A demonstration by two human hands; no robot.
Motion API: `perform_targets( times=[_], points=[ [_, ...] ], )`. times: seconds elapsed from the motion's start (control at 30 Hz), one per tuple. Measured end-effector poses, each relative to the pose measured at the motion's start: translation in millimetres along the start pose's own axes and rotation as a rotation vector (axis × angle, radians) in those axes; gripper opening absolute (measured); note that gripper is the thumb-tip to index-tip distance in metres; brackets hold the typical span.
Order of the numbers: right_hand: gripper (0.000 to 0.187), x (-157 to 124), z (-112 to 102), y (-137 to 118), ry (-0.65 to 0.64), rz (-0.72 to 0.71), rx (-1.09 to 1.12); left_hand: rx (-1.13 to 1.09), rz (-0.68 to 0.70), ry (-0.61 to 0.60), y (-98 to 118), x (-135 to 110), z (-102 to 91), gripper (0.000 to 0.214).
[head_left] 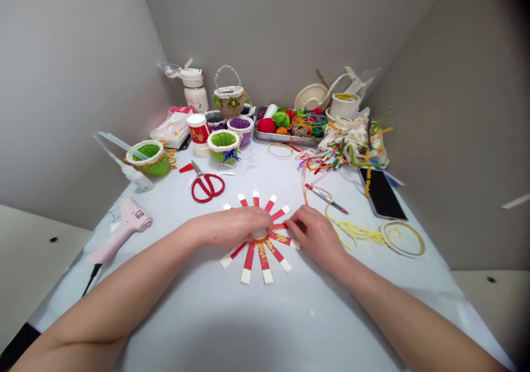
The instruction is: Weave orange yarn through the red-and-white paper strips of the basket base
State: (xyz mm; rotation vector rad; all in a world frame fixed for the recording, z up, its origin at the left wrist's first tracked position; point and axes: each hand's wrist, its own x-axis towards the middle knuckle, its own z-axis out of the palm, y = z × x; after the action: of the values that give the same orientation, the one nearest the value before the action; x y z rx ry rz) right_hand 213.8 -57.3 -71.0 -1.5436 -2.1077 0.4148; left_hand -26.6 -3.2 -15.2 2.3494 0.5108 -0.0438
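Note:
A paper cup cut into red, gold and white strips lies splayed like a sun on the table in front of me. Orange yarn rings its round white base. My left hand reaches across the cup from the left, fingers bent down and closed on it near the centre; it hides part of the strips. At the cup's right side, my right hand is closed in a pinch beside a strip. A strand of orange yarn runs down from the back to this hand, its end hidden by the fingers.
Red-handled scissors and a pink glue gun lie left. Small woven baskets and a metal tray of yarn balls stand behind. A pen, yellow cord, phone and scrap pile are right.

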Motion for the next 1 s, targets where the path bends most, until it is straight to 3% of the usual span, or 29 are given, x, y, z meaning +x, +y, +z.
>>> perform_targets(
  times=[0.23, 0.57, 0.77, 1.0],
  points=[
    [0.019, 0.3, 2.5, 0.9, 0.002, -0.009, 0.01, -0.012, -0.003, 0.056, 3.5, -0.7, 2.0, 0.031],
    [0.015, 0.1, 2.2, 1.3, 0.004, 0.022, 0.054, 0.094, -0.079, 0.244, 6.7, 3.0, 7.0, 0.037],
    [0.014, -1.3, 1.7, 4.8, 0.007, 0.013, 0.069, 0.196, -0.184, 0.206, 14.2, 3.7, 4.2, 0.038],
    [0.014, -9.1, -12.2, 5.2, -0.05, -0.14, 0.146, 0.106, -0.139, 0.142, 2.4, -1.8, 0.2, 0.047]
  ],
)
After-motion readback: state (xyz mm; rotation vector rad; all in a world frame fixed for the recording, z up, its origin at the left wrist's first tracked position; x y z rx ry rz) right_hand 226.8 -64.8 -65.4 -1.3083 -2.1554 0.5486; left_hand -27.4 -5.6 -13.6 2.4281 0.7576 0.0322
